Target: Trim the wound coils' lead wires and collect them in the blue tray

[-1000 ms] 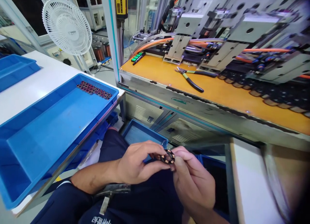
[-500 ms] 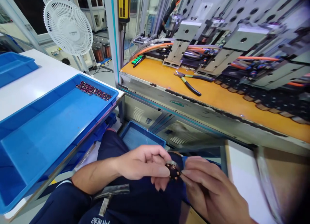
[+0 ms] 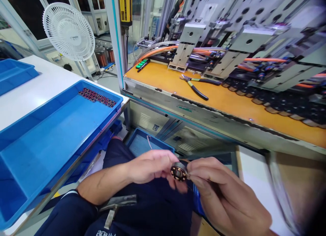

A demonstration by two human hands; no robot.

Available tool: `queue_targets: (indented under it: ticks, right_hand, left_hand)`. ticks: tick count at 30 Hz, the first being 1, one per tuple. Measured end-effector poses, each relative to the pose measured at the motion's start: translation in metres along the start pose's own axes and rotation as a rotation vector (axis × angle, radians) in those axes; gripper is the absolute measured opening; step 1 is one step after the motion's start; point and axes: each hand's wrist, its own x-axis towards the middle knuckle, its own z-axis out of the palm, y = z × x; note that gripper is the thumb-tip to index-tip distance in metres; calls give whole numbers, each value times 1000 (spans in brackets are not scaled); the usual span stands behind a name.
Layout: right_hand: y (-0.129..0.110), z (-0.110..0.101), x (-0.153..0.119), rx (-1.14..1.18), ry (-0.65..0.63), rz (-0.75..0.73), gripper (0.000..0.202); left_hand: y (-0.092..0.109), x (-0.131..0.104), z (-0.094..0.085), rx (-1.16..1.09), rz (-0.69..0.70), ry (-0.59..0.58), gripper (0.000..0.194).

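A small round motor stator [image 3: 178, 172], with a grey rim and copper windings around its dark face, is held above the lap. My left hand [image 3: 155, 166] grips it from the left, its thumb and fingers around the rim. At the stator's right edge, the fingertips of my right hand [image 3: 224, 188] are pinched together and touch it. Whether a thin wire also lies between those fingertips cannot be made out.
On the left table stands a long blue tray [image 3: 58, 127] with a cluster of small dark-and-copper parts [image 3: 96, 97] at its far end. Pliers [image 3: 193, 86] lie on the orange machine bench [image 3: 163, 76]. Below is a blue bin [image 3: 137, 146]; a white fan [image 3: 68, 32] stands behind.
The stator has moved slightly up and left and turned, so more of its wound face shows. My right hand has followed it. A thin pale strip now shows in the lower blue bin.
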Motion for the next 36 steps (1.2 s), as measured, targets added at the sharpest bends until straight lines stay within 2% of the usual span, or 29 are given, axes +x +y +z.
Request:
queue_targets:
  ticks: [2, 4, 6, 10, 13, 16, 19, 22, 25, 28, 31, 33, 35, 36]
  right_hand:
    - [2, -3, 1, -22, -22, -16, 16]
    - [1, -4, 1, -47, -25, -6, 14]
    - [0, -3, 1, -59, 9, 31, 13]
    - [-4, 4, -1, -25, 97, 135, 12]
    - [-6, 8, 0, 32, 135, 166, 13]
    - [-9, 13, -1, 59, 207, 207, 14]
    - [-12, 18, -4, 201, 218, 388, 13]
    - [-11, 24, -11, 464, 144, 583, 21]
    - [-5, 31, -17, 666, 85, 725, 29]
    - [1, 37, -20, 838, 58, 824, 25]
    - [5, 42, -20, 971, 33, 816, 22]
    - [7, 45, -19, 959, 39, 736, 21]
    - [10, 46, -17, 789, 113, 595, 16]
    - [12, 45, -16, 629, 178, 497, 15]
  left_hand:
    - [-2, 1, -4, 41, -49, -117, 40]
    - [-2, 0, -5, 80, 12, -133, 28]
    - [-1, -2, -3, 121, 109, -72, 22]
    - [1, -4, 4, 213, 322, 65, 29]
    - [-1, -2, 7, 280, 479, 115, 35]
    - [-2, -1, 6, 366, 560, 151, 35]
    - [0, -1, 4, 458, 534, 201, 29]
    - [2, 0, 1, 460, 484, 228, 24]
    - [2, 1, -2, 409, 460, 216, 23]
    - [1, 2, -4, 358, 463, 182, 23]
    - [1, 3, -3, 322, 464, 157, 26]
    - [1, 5, -3, 280, 427, 171, 24]
    - [1, 9, -4, 200, 366, 221, 14]
    - [-1, 10, -6, 159, 331, 271, 14]
